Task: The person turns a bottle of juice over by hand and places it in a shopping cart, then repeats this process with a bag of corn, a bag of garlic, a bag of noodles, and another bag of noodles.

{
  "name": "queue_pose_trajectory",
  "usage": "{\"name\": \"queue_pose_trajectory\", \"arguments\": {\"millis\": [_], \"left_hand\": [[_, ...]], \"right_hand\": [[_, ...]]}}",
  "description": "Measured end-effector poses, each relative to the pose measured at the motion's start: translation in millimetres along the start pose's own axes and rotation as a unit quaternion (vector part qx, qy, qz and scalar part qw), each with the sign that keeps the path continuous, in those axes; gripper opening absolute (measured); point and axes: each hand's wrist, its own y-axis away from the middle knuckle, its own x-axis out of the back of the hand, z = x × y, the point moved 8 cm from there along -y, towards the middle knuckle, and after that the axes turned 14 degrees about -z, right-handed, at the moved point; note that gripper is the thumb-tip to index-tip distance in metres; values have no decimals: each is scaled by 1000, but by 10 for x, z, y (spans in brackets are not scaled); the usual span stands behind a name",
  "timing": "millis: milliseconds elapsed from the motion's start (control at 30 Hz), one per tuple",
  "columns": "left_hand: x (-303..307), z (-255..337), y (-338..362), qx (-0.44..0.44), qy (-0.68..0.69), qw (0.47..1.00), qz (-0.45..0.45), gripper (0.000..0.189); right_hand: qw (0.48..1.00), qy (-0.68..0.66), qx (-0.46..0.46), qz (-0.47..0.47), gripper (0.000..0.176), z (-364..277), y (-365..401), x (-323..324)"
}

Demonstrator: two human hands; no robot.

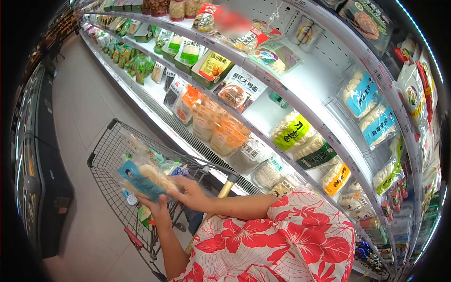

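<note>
A clear pack of pale noodles with a blue label [144, 181] is held between my two hands over a shopping cart. My left hand [158, 212] grips its lower edge, with the thumb up against the label side. My right hand [191, 193] has its fingers on the noodle end of the pack. The label faces up towards the camera. Below the pack, the wire cart [104, 162] holds several packaged goods, partly covered by the pack and hands.
Lit refrigerated shelves [277, 89] curve along the right, stocked with noodle packs. Similar blue-labelled packs [361, 94] lie on a shelf at the right. A dark display case [47, 188] stands on the left, beyond the tiled floor [77, 117].
</note>
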Motion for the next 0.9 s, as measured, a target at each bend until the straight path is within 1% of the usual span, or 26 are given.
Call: {"name": "queue_pose_trajectory", "arguments": {"millis": [33, 67, 100, 133, 167, 200, 233, 267, 300, 333, 367, 400, 433, 467, 500, 533, 567, 600, 633, 667, 700, 767, 800, 833, 867, 900], "left_hand": [[-69, 79, -3, -37, 19, 999, -8, 106], [30, -131, -4, -20, 121, 992, -8, 100], [163, -324, 31, -2, 218, 976, 1, 95], [-61, -4, 33, 31, 273, 961, 35, 86], [-12, -154, -24, 32, 352, 935, -14, 81], [157, -248, 6, 21, 424, 904, -51, 76], [-61, -96, 27, 25, 479, 870, -109, 69], [-361, 244, -2, -22, 500, 846, -185, 67], [-343, 245, 11, -36, 477, 865, -149, 67], [-315, 125, -64, -31, 491, 865, -97, 60], [-237, 22, -100, -21, 509, 859, -56, 52], [-179, -9, -55, -18, 502, 863, -58, 52], [-246, -49, -6, 6, 492, 865, -100, 56], [-386, -80, -5, 34, 485, 860, -154, 61], [-486, -79, -22, 125, 430, 881, -154, 58], [-622, -12, -26, 139, 432, 880, -139, 57], [-798, 98, -48, 194, 405, 878, -164, 53], [-874, 185, -119, 218, 318, 909, -160, 53], [-875, 189, -210, 214, 251, 923, -197, 55], [-1009, 339, -307, 201, 190, 929, -245, 57], [-1312, 503, -364, 202, 184, 922, -274, 57], [-1778, 883, -499, 131, 248, 929, -241, 59], [-2124, 1039, -519, 91, 252, 890, -368, 54], [-2353, 1051, -577, 96, 247, 884, -385, 54], [-2671, 1069, -620, 61, 89, 891, -441, 55], [-3006, 1082, -657, 18, -68, 874, -481, 57]], "right_hand": [[1000, 12, 4, -29, 46, -165, 33, -75], [1000, 7, 6, -21, 46, -217, 44, -46], [990, 93, 83, -60, 44, -402, 75, -124], [966, 173, 159, -106, 42, -604, 142, -245], [954, 209, 157, -147, 36, -621, 161, -273], [940, 266, 161, -140, 33, -704, 151, -206], [940, 288, 124, -133, 34, -728, 90, -102], [949, 281, 109, -87, 43, -692, 10, 38], [948, 306, 63, -56, 56, -590, -9, 153], [975, 210, 18, -66, 61, -368, -20, 248], [990, 121, -33, -68, 67, -164, -35, 295], [991, 114, -31, -63, 67, -184, -35, 292], [983, -97, -100, -119, 70, -55, -5, 259], [928, -299, -155, -158, 73, 6, 59, 275], [903, -347, -201, -153, 73, 35, 140, 332], [901, -356, -211, -131, 68, 10, 206, 439], [898, -368, -204, -127, 61, 151, 271, 518], [895, -392, -187, -102, 60, 111, 312, 641], [889, -417, -169, -82, 58, 65, 358, 778], [897, -411, -153, -56, 58, 3, 418, 960], [906, -407, -116, -16, 57, -108, 464, 1165], [913, -402, -59, 44, 56, -320, 564, 1544], [926, -364, -26, 96, 54, -445, 694, 1804], [934, -325, 3, 145, 53, -571, 854, 2025], [928, -322, 62, 179, 50, -731, 1005, 2242], [925, -292, 95, 223, 48, -885, 1198, 2463]]}}
